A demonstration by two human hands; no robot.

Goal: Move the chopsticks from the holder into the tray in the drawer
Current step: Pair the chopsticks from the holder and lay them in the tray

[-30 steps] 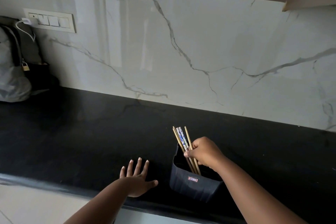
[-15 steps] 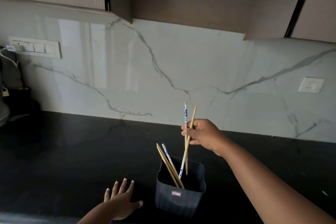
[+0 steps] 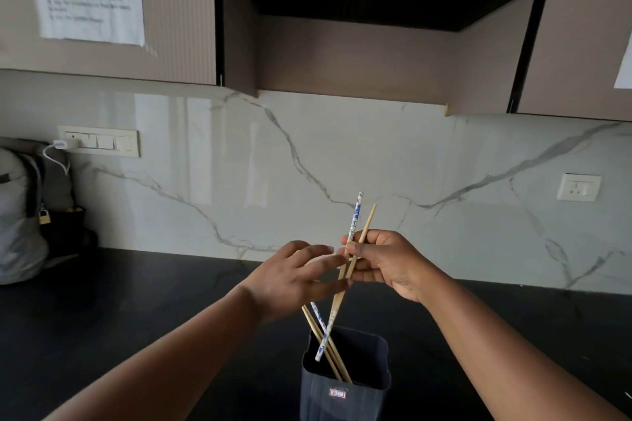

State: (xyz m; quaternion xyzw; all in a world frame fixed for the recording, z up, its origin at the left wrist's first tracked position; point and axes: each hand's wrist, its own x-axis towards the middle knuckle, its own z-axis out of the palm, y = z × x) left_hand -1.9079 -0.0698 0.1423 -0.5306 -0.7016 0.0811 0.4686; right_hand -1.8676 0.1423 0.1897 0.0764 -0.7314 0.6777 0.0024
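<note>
Chopsticks: you held a mismatched pair (image 3: 355,236), one blue-patterned and one plain wood, crossed in your right hand (image 3: 383,265) above the holder (image 3: 345,386); their lower tips hung at about the height of its rim.
Remaining sticks: two or three more (image 3: 325,338) leaned left inside the holder, their tops passing behind your left hand (image 3: 290,278).
Right fingers: closed around the pair at mid-length, thumb over the top.
Left fingers: spread loosely, tips touching or nearly touching the held pair; you gripped nothing with them that I could see.
Holder: it stood on the dark bench (image 3: 136,318), near its front edge, just below both hands.
Drawer and tray: neither was in view, so I cannot tell whether the drawer was open.
Slip risk: the pair was crossed, not parallel. If you passed it across with a loose left grasp, one stick could have pivoted out and dropped to the bench or floor.
Snag risk: the hanging tips were close to the leaning sticks. A sideways pull could have caught them and flicked them out, or rocked the holder.
Tip risk: the holder looked light and sat close to the bench edge, so a knock from your left forearm could have pushed it off.
Sight risk: your head was raised toward the wall, leaving the holder at the bottom of view.
</note>
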